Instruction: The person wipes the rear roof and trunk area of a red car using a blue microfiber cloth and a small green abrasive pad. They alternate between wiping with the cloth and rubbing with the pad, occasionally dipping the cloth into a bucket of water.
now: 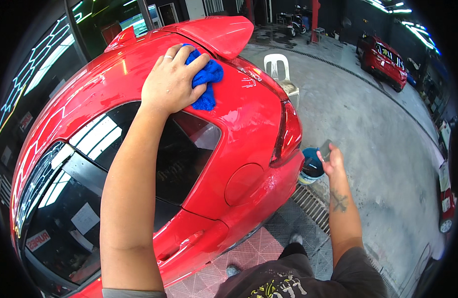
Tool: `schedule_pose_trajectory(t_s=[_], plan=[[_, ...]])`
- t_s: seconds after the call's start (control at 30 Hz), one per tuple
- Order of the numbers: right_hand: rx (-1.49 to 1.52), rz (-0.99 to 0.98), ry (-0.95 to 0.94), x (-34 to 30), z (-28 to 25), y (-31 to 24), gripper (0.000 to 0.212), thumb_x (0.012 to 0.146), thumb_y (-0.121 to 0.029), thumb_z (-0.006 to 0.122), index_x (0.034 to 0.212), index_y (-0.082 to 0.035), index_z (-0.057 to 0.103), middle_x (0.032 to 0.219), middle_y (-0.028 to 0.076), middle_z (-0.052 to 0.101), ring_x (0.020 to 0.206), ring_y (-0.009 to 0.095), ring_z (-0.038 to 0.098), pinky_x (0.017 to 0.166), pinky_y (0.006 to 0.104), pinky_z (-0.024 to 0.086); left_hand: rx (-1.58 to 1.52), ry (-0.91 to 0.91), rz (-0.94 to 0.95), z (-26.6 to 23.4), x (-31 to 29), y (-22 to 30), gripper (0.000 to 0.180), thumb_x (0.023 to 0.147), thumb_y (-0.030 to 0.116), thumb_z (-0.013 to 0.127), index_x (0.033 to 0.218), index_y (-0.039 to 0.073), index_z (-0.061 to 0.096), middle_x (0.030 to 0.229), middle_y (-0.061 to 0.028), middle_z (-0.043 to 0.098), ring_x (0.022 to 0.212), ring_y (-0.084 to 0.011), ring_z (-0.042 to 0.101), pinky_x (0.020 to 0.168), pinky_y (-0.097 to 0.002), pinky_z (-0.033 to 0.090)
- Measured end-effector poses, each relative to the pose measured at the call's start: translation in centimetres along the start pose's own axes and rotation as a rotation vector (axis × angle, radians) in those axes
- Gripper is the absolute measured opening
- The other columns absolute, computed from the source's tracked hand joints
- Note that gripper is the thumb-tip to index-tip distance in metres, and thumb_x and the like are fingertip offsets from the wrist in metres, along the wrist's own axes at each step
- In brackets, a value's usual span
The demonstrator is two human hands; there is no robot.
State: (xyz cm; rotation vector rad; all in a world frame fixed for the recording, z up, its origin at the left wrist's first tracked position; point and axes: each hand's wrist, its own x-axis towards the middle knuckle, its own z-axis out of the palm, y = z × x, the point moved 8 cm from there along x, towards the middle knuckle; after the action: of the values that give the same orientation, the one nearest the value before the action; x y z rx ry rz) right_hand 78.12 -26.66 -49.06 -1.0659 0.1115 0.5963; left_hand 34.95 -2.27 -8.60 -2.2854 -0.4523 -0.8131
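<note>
At left, the dark side window of a glossy red car mirrors bright workshop lights. A person's left hand, a ring on one finger, reaches over the bodywork and presses a bunched blue cloth against the paint above the rear quarter window. Its fingers are bent and slightly apart, with the cloth gathered between them and the thumb. Just beyond stands the rear spoiler; lower down sits the round fuel flap, with the red tail light to its right. A white plastic chair stands behind the car. Beside the bumper, a bucket rests on the floor, near the right hand, which pinches a dark gray block between thumb and fingers, clear of the car. At far right, a second red car is parked across the concrete floor.
</note>
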Motion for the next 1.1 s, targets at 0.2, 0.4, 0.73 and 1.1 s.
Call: schedule_pose_trajectory(t_s=[0.2,0.4,0.73,1.1], plan=[[-0.266,-0.275,-0.31,2.1,6.9,-6.4,0.037,0.094,0.003,0.081,0.123,-0.004,0.058,0.112,0.011,0.071,0.096,0.025,0.073,0.072,0.0424,0.065,-0.078,0.098,-0.036,-1.2,0.1,-0.6,0.054,0.085,0.027,0.082,0.136,0.019,0.071,0.141,-0.0168,0.065,0.134,-0.0409,0.062,0.112,-0.0529,0.053],[-0.525,-0.488,-0.744,4.7,17.7,-8.8,0.032,0.088,0.006,0.081,0.097,-0.007,0.053,0.117,0.013,0.073,0.112,0.016,0.066,0.093,0.0315,0.053,0.09,0.235,-0.491,-4.3,0.8,-7.5,0.047,0.092,0.028,0.083,0.136,0.014,0.073,0.135,-0.0168,0.069,0.126,-0.0409,0.067,0.106,-0.0492,0.055],[-1.036,-1.798,-1.457,-11.5,28.6,-3.1,0.058,0.101,-0.017,0.066,0.157,-0.009,0.056,0.168,0.022,0.05,0.159,0.04,0.044,0.13,0.0603,0.034,0.242,0.244,-0.656,-4.5,-1.3,-9.1,0.05,0.093,0.031,0.083,0.137,0.01,0.072,0.131,-0.02,0.07,0.126,-0.0416,0.066,0.109,-0.0502,0.053],[-0.838,-1.885,-1.508,-19.7,38.8,-4.1,0.061,0.106,-0.033,0.067,0.161,-0.011,0.054,0.173,0.019,0.043,0.164,0.039,0.034,0.134,0.0607,0.021,0.331,0.21,-0.694,-4.2,-0.7,-8.6,0.054,0.094,0.037,0.079,0.142,0.014,0.068,0.136,-0.02,0.068,0.129,-0.0428,0.065,0.111,-0.0526,0.052]])
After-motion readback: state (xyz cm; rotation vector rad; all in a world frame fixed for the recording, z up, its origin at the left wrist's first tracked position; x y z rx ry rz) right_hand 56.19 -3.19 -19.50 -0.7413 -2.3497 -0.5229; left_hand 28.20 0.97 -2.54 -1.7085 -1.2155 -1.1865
